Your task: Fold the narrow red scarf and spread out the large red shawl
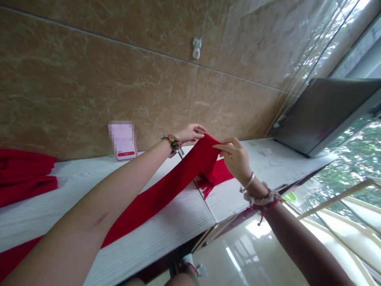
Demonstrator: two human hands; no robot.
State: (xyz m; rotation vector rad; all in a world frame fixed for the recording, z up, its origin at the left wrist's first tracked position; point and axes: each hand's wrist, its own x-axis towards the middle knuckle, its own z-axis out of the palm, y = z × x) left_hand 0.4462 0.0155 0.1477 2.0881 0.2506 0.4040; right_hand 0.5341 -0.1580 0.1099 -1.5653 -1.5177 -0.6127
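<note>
A long red scarf (166, 198) with a fringed end runs along the white tabletop and rises at the middle of the view. My left hand (192, 134) pinches the raised fold at its left corner, fingers closed. At the fold's right corner my right hand (236, 155) grips the scarf between thumb and fingers. Below the fold, the fringe hangs near a seam in the tabletop, and part of the scarf lies to its right. My left forearm hides a stretch of the scarf.
Another piece of red cloth (26, 174) lies at the far left. A phone (126, 143), partly blurred out, leans against the brown marbled wall (119, 79). A white cat-shaped hook (196, 47) is on the wall. A dark grey box-like appliance (324, 115) stands at right, near the window.
</note>
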